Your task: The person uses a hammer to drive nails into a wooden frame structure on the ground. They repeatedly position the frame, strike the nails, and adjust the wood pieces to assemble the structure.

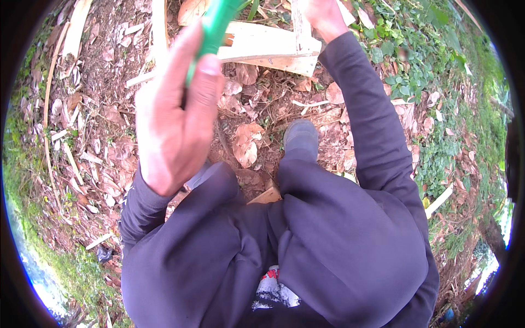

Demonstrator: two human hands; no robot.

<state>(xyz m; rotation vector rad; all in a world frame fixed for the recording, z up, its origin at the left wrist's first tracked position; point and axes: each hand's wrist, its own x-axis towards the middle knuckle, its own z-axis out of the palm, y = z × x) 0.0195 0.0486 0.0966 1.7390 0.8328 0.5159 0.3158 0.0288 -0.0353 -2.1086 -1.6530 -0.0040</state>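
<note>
A green handle (217,24) juts from the left hand (178,117).

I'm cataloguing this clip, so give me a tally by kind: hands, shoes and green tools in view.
Hands: 2 (left hand, right hand cut off by the top edge)
Shoes: 2 (right shoe, left shoe mostly hidden)
Green tool: 1
Total: 5
</note>
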